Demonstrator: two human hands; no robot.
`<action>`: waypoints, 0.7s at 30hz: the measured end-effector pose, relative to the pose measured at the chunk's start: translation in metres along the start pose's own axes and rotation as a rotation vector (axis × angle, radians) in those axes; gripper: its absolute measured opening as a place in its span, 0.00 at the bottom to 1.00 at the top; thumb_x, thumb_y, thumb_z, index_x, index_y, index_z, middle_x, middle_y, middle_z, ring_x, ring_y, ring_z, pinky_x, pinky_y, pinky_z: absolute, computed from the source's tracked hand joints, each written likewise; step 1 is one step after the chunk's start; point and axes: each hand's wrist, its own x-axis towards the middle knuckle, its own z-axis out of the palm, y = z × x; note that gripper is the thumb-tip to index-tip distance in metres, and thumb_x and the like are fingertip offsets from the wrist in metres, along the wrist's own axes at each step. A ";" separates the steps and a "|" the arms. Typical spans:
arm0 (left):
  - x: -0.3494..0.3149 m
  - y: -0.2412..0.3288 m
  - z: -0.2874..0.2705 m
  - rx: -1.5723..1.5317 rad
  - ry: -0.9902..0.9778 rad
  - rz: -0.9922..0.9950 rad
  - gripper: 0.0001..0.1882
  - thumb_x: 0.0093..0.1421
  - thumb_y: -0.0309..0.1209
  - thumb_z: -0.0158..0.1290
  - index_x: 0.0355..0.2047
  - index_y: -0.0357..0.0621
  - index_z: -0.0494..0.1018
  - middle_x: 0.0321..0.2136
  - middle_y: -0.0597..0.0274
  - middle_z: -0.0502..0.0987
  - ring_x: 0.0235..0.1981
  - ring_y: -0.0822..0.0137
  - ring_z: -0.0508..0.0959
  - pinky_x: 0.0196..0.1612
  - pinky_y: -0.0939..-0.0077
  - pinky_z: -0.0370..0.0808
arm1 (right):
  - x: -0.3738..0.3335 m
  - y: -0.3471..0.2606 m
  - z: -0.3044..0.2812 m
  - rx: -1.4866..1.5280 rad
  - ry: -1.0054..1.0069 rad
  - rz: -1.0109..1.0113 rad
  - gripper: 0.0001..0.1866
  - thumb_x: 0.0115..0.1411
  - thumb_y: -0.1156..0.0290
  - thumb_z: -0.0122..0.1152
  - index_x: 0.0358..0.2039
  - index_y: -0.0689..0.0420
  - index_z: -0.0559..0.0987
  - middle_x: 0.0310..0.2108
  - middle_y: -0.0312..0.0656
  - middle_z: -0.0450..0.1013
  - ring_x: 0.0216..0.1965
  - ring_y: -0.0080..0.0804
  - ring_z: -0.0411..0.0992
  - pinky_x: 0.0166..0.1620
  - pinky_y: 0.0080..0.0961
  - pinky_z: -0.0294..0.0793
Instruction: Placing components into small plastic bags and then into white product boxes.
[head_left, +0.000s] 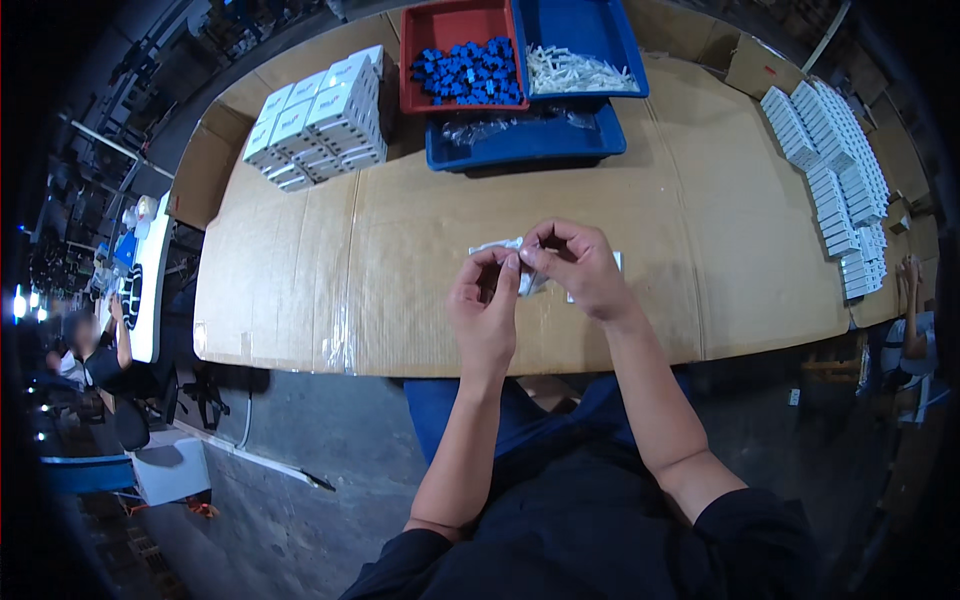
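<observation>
Pinching thumb to forefinger on left hand (pixel 482 308) and right hand (pixel 592 275), near side of red tray (pixel 450 22); can't tell grip contents, too small. Seeing white packet (pixel 535 282) there too, partly hidden behind hands. Also seeing blue parts (pixel 465 72) in red tray, white boxes (pixel 315 118) left of it, on bench (pixel 270 260).

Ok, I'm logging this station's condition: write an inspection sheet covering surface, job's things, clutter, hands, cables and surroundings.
Surface: brown cardboard, clear tape near front edge.
Job's things: white items, partly hidden.
Clutter: white boxes at left; red tray of blue parts; blue tray of white pieces; lower tray with clear plastic; white stacks at right.
Hands: left hand and right hand together, fingertips close; anything pinched is too small to tell.
Cables: thin pale line on the floor, possibly one.
Surroundings: person at left, another at right.
</observation>
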 end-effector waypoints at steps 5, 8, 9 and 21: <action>0.001 0.005 0.002 0.009 0.015 -0.034 0.06 0.71 0.25 0.57 0.45 0.36 0.77 0.40 0.66 0.81 0.42 0.78 0.78 0.47 0.81 0.74 | -0.002 -0.001 0.003 0.001 0.030 -0.038 0.03 0.67 0.76 0.65 0.39 0.62 0.81 0.34 0.31 0.76 0.37 0.16 0.74 0.42 0.18 0.75; 0.005 0.002 -0.001 -0.047 -0.003 -0.063 0.06 0.71 0.26 0.58 0.45 0.36 0.77 0.40 0.65 0.81 0.43 0.78 0.78 0.48 0.81 0.74 | 0.000 -0.005 -0.002 0.015 0.033 -0.041 0.02 0.66 0.78 0.65 0.37 0.63 0.82 0.34 0.34 0.77 0.37 0.18 0.74 0.43 0.19 0.74; 0.005 0.002 -0.002 -0.057 -0.022 -0.081 0.06 0.71 0.26 0.57 0.44 0.36 0.78 0.39 0.65 0.82 0.42 0.78 0.78 0.48 0.81 0.74 | -0.001 -0.002 -0.008 0.007 0.020 -0.053 0.01 0.65 0.79 0.66 0.36 0.63 0.82 0.34 0.35 0.78 0.37 0.19 0.74 0.43 0.20 0.74; 0.020 -0.014 -0.035 -0.083 -0.193 -0.228 0.11 0.74 0.34 0.53 0.46 0.38 0.79 0.40 0.62 0.83 0.39 0.73 0.81 0.46 0.76 0.80 | -0.005 -0.010 -0.015 -0.268 -0.010 -0.082 0.04 0.62 0.81 0.68 0.38 0.64 0.86 0.35 0.37 0.80 0.39 0.23 0.76 0.43 0.21 0.74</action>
